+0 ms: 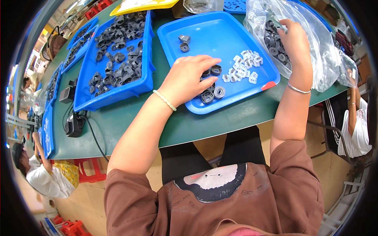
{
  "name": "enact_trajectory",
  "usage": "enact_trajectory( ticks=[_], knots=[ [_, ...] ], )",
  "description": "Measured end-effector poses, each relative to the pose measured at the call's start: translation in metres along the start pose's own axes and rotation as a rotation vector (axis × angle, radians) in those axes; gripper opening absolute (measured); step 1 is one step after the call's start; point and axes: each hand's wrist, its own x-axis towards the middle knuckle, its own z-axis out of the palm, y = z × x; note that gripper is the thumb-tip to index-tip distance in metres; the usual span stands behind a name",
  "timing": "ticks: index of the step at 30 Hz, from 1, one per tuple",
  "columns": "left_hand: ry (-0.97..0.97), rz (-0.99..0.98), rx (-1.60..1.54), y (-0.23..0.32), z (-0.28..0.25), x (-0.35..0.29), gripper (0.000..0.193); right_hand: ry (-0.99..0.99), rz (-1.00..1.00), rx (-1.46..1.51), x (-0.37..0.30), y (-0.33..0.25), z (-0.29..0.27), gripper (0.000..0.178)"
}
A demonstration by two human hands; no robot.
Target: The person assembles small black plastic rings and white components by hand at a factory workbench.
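A shallow blue tray (pixel 212 27) lies in front of me on the green table. My left hand (pixel 188 78) is over its left side, thumb and fingers apart, right beside a cluster of dark round plastic parts (pixel 208 96); the palm hides some of them. White translucent plastic pieces (pixel 243 67) are piled at the tray's right. Two more dark parts (pixel 184 42) sit farther back in it. To the right, my right hand (pixel 294 37) is at an open clear plastic bag (pixel 315 59), over dark round parts (pixel 275 45), its thumb and finger apart with nothing visible between them.
Left of the tray stands a deeper blue bin (pixel 147 59) full of dark parts. Black adapters (pixel 74 125) with a cable lie near the table's left edge. A yellow tray (pixel 143 5) is at the back. Other people sit at far left and far right.
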Motion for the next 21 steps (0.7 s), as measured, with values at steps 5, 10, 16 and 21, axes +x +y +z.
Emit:
enact_trajectory(
  ticks=[5,10,16,21],
  knots=[
    [-0.099,-0.015,-0.074,-0.008,-0.002,-0.003,0.031,-0.665,-0.318,0.61,-0.016,-0.064,-0.007,0.024],
    [-0.116,-0.175,-0.214,0.0,-0.004,0.0,0.022,-0.935,-0.44,0.427,-0.032,-0.089,-0.006,0.022],
    [-0.117,-0.193,-0.222,-0.001,-0.005,-0.001,0.015,-0.908,-0.466,0.596,-0.029,-0.094,-0.004,0.015],
    [0.043,-0.197,-0.262,-0.003,-0.005,-0.003,0.014,-0.777,-0.371,0.936,-0.029,-0.103,0.001,0.014]
  ],
)
